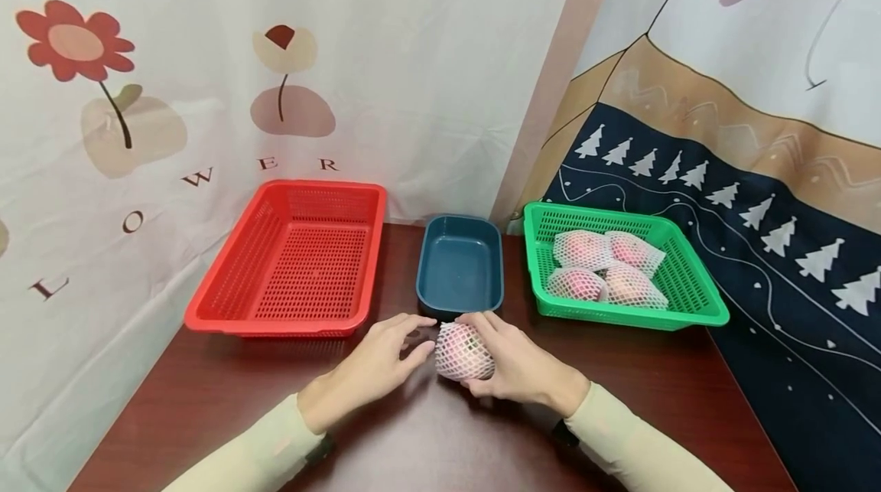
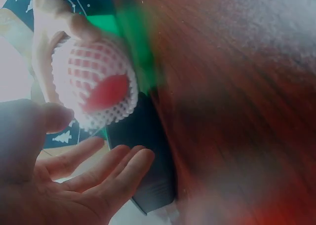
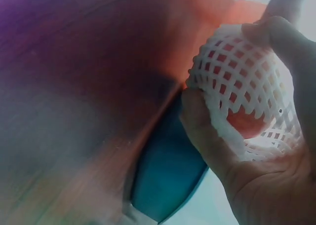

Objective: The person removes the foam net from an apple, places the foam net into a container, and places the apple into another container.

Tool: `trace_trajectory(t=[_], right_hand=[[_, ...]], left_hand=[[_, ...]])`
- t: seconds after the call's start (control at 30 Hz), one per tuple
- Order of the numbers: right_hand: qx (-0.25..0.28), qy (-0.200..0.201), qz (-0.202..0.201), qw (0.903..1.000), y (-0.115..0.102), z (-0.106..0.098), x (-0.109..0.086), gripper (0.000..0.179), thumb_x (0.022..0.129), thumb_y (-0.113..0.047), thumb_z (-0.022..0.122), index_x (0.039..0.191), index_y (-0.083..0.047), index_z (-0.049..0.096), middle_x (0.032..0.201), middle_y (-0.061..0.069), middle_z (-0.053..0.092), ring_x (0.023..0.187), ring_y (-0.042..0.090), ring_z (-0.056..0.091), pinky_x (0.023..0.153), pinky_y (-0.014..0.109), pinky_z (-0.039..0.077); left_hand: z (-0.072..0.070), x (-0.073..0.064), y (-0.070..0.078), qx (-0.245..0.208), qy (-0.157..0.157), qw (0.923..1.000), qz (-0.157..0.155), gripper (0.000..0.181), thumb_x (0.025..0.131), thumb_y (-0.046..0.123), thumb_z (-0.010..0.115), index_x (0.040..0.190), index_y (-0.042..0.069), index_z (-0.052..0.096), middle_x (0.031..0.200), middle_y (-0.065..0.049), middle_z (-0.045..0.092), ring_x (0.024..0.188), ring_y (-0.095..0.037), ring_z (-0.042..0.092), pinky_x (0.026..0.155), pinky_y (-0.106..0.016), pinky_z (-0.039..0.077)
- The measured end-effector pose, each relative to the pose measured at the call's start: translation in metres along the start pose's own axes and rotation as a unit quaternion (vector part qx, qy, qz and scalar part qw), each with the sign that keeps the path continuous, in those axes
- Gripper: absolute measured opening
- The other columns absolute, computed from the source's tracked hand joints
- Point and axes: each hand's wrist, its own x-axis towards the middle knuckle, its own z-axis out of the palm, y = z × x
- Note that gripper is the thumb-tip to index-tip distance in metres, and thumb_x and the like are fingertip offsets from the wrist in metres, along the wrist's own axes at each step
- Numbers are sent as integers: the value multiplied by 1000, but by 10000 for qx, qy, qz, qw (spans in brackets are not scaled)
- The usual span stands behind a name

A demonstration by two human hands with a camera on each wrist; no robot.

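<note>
A round red fruit in a white foam net [image 1: 463, 352], perhaps an apple, is gripped by my right hand [image 1: 512, 360] just in front of the blue box. In the right wrist view the thumb and fingers curl round the foam net [image 3: 242, 72], and red skin shows through an opening at its end. My left hand [image 1: 385, 354] is left of the fruit, its fingers loosely spread and apart from the net. From the left wrist the netted fruit [image 2: 96, 77] appears beyond the left hand's fingers [image 2: 123, 175], with nothing held in them.
Behind the hands stands a blue rectangular box [image 1: 460, 266]. A red perforated basket [image 1: 368, 270] is to the left. On the right, a green basket [image 1: 695, 285] holds several netted fruits [image 1: 585, 249]. Printed curtains [image 1: 427, 79] hang behind the brown table [image 1: 406, 446].
</note>
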Motion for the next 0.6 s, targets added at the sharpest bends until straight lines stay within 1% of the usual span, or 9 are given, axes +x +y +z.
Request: trace_trajectory(t=[0.17, 0.33, 0.43, 0.6], right_hand=[[309, 179, 2, 9994, -3, -9, 3, 88, 87, -31, 102, 159, -14, 55, 148, 5, 69, 125, 15, 73, 105, 35, 68], [649, 291, 97, 9974, -5, -19, 6, 89, 89, -32, 101, 163, -17, 54, 154, -1, 68, 128, 12, 71, 106, 35, 68], [783, 337, 262, 9960, -4, -23, 7, 93, 89, -33, 101, 165, -16, 51, 155, -1, 68, 128, 11, 72, 106, 34, 68], [828, 414, 496, 9945, -3, -27, 8, 101, 87, -37, 102, 167, -13, 46, 156, 5, 70, 127, 13, 75, 108, 36, 68]], left_hand=[[-1, 4, 1, -275, 258, 9992, 96, 27, 108, 4, 79, 135, 0, 80, 126, -17, 83, 111, -31, 88, 96, -43, 73], [-3, 8, 3, -528, 590, 9964, 299, 24, 104, 0, 84, 128, 5, 84, 121, -10, 83, 105, -22, 87, 92, -37, 73], [-4, 11, 4, -628, 754, 9937, 541, 28, 102, 0, 87, 129, 7, 84, 121, -7, 83, 105, -22, 86, 92, -37, 73], [-3, 17, 6, -731, 832, 9881, 1071, 35, 101, 0, 89, 134, 8, 82, 127, -8, 81, 109, -23, 85, 95, -40, 73]])
